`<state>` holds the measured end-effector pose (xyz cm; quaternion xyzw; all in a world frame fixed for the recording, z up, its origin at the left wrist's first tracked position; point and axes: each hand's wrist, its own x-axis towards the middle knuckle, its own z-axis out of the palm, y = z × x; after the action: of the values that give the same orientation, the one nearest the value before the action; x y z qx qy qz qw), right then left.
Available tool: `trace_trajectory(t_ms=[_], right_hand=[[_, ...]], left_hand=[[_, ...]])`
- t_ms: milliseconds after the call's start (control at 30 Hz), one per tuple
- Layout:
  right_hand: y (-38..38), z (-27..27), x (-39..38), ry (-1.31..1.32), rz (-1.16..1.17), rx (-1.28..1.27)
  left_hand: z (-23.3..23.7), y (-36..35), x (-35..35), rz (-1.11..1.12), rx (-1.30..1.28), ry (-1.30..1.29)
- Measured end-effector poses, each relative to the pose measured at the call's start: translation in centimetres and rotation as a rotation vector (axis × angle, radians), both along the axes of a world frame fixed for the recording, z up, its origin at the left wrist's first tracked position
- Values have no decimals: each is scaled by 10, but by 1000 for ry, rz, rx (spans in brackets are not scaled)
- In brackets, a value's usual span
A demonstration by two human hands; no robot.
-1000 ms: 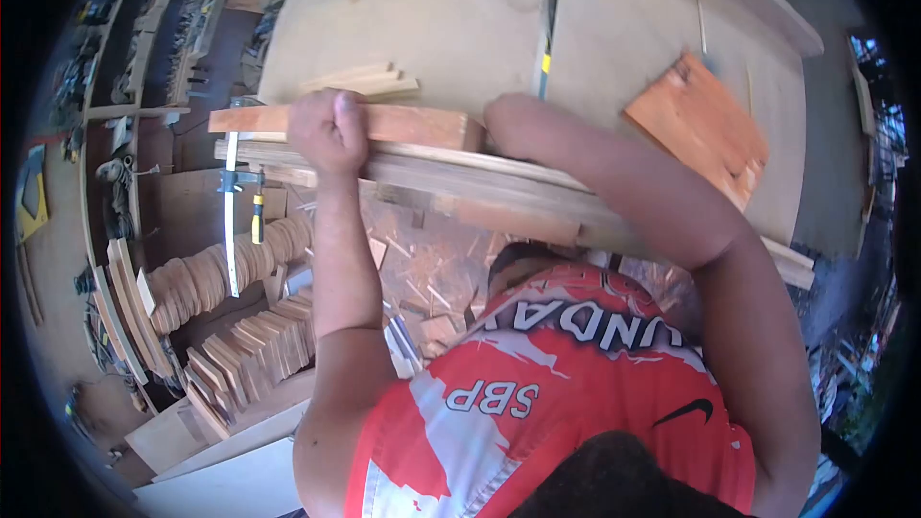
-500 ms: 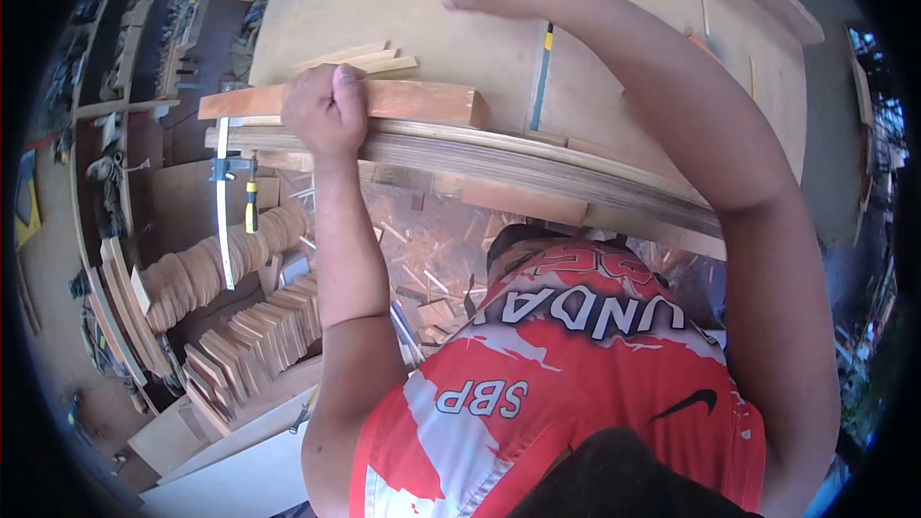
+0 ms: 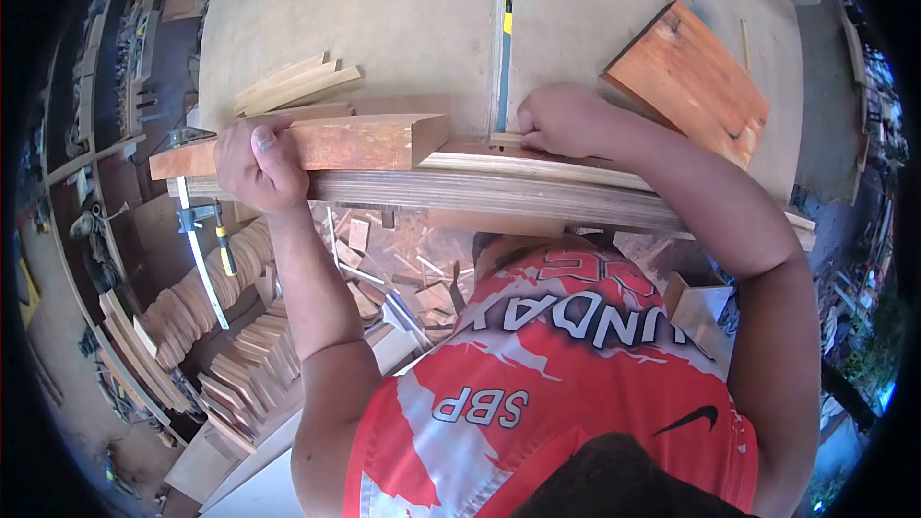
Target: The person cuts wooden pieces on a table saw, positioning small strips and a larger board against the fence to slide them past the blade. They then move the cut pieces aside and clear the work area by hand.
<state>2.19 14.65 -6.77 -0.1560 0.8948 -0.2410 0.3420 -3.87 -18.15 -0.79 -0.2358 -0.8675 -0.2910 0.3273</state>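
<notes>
My left hand [image 3: 264, 165] is closed over a thick reddish wooden board [image 3: 360, 142], which lies along the front edge of the workbench [image 3: 384, 48]. My right hand [image 3: 566, 122] rests low at that same edge, right of the board's cut end. Its fingers are curled and pinched at one end of a small wood strip [image 3: 506, 140]; the fingertips are partly hidden. Beyond my right forearm, a wide reddish plank [image 3: 693, 82] lies slanted on the bench. Several thin pale sticks [image 3: 299, 84] are behind the board in my left hand.
A bar clamp [image 3: 223, 247] with a yellow-black handle hangs at the front left edge. Another blue bar [image 3: 504, 67] runs across the bench top. Rows of cut wood pieces [image 3: 251, 360] stand on the lower left, beside shelving [image 3: 106, 105]. Offcuts [image 3: 357, 233] litter the floor.
My right hand has come down from the far side of the bench to its front edge. My left hand keeps its hold on the board. The view has shifted, and the slanted plank is now uncovered.
</notes>
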Motion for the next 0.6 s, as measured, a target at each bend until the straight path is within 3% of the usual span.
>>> trace_trajectory(t_ms=[267,333,400,433,500,600], right_hand=[[0,19,4,-70,-70,-201],[16,50,13,-217,-290,-390],[57,89,33,-6,-210,-342],[85,105,49,-32,-203,-317],[139,142,90,-353,-322,-275],[203,177,167,-568,-297,164]], left_hand=[[-1,-5,-1,-42,7,29],[-1,-4,-1,-22,-7,23],[-1,-6,0,-19,-19,5],[-2,-7,1,-7,-34,-12],[-2,-9,1,-7,-40,-19],[-5,-9,0,0,-30,-16]])
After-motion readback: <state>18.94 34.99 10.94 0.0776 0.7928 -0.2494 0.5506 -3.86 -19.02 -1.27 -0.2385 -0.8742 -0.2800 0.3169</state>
